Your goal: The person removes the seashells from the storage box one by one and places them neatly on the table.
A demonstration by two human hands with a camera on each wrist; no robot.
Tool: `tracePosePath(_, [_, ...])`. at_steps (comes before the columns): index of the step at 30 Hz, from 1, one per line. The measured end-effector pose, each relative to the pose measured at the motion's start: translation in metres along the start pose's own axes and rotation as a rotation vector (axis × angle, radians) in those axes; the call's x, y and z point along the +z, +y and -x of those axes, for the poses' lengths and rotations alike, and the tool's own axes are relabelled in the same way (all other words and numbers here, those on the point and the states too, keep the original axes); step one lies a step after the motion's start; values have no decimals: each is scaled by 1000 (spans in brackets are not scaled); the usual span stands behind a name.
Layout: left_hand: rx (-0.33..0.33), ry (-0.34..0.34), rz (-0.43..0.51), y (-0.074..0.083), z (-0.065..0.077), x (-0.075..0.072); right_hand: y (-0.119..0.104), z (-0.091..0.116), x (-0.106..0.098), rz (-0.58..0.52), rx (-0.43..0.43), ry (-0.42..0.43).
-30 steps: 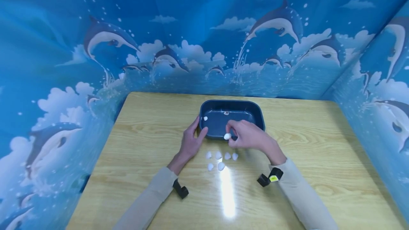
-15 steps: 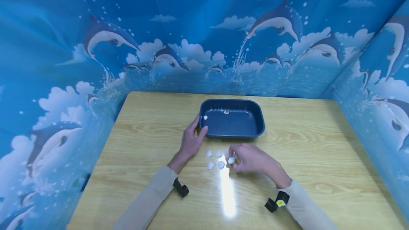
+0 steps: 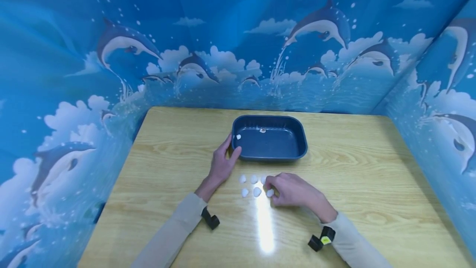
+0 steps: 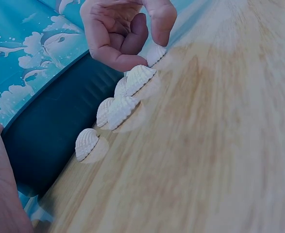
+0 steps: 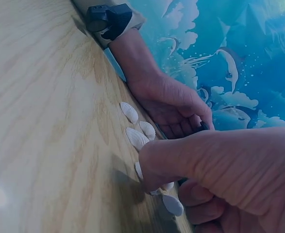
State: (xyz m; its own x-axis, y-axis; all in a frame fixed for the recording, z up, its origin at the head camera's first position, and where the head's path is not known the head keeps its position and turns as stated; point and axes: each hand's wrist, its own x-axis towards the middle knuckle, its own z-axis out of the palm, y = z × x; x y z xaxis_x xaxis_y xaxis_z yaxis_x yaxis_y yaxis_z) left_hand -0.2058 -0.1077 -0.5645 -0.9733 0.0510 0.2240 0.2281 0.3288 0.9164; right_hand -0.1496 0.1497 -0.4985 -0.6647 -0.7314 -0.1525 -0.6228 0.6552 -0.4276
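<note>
My left hand (image 3: 222, 163) grips the left wall of a dark blue rectangular basin (image 3: 273, 159), thumb over the rim and fingers outside. In front of the basin, my right hand (image 3: 295, 192) pinches a white seashell (image 3: 270, 193) between thumb and forefinger, down at the tabletop. Several white ribbed seashells (image 3: 257, 192) lie in two short rows left of that hand. One more seashell (image 5: 172, 205) lies by the curled fingers in the right wrist view; the hand hides it in the head view.
Inside the basin lie a small white shell (image 3: 239, 137) and a brownish-white one (image 3: 262, 130). The wooden table (image 3: 178, 144) has a bright light reflection at its front middle. A dolphin-print curtain (image 3: 230, 53) surrounds the back and sides.
My right hand has moved from above the basin's front rim, with a seashell in its pinch, down toward me to the right end of the front row. The left hand stays on the basin.
</note>
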Motion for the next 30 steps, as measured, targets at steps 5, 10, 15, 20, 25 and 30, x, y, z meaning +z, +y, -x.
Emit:
tracePosePath(5, [8, -1, 2, -1, 0, -1, -1, -2, -1, -28, 3, -30])
tracePosePath(10, [1, -3, 8, 0, 0, -1, -1, -3, -2, -60, 19, -49])
tracePosePath(15, [-2, -4, 7, 0, 0, -1, -2, -1, -7, -94, 28, -44])
tracePosePath(20, [1, -6, 5, -1, 0, -1, -3, -1, -19, -140, 14, 25])
tracePosePath(25, [8, -3, 9, -1, 0, -2, 3, -6, -34, -119, -25, 166])
tracePosePath(30, [9, 0, 7, 0, 1, -1, 11, -14, -47, -86, -21, 269])
